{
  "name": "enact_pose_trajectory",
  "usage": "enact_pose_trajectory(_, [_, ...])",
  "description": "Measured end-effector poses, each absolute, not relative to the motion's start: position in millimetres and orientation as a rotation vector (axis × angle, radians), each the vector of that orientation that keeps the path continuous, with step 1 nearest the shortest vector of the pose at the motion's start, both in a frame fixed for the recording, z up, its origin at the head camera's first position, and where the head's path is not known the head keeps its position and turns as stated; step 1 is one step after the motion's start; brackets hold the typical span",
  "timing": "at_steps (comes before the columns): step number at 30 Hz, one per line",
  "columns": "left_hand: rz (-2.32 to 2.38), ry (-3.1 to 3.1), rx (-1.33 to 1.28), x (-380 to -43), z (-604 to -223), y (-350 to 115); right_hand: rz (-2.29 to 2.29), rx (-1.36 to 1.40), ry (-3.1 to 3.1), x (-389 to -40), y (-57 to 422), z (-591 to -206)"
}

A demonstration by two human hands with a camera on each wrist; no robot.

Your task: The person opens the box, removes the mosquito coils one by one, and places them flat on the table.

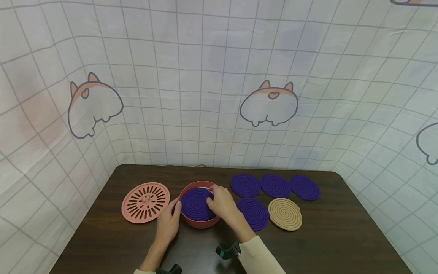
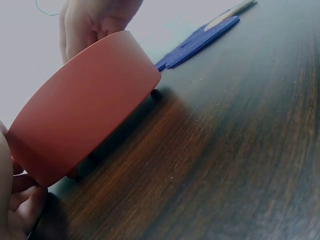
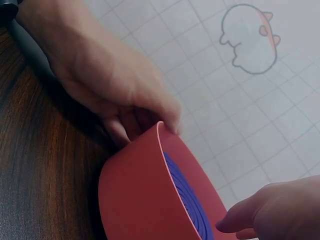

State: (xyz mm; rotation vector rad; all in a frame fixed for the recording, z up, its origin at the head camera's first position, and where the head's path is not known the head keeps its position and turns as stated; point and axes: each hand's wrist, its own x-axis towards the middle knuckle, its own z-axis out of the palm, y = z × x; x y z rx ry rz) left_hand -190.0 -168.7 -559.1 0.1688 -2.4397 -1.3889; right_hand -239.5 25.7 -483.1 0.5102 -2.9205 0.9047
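Pink slotted disc near red bowl

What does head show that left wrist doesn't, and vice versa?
Only head: the pink slotted lid and the purple coil inside the bowl.
Only left wrist: a small nub under the base of the red bowl.
Both: the bowl, left hand, right hand, loose purple coils, tan coil and dark tabletop.
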Motion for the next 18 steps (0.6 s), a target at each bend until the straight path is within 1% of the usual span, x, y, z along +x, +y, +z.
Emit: enact_pose_trajectory(18, [-1.385, -2.425, 0.157, -189.3, -559.9, -168.5, 0.857, 0.523, -2.920, -236.4, 23.1, -486.4])
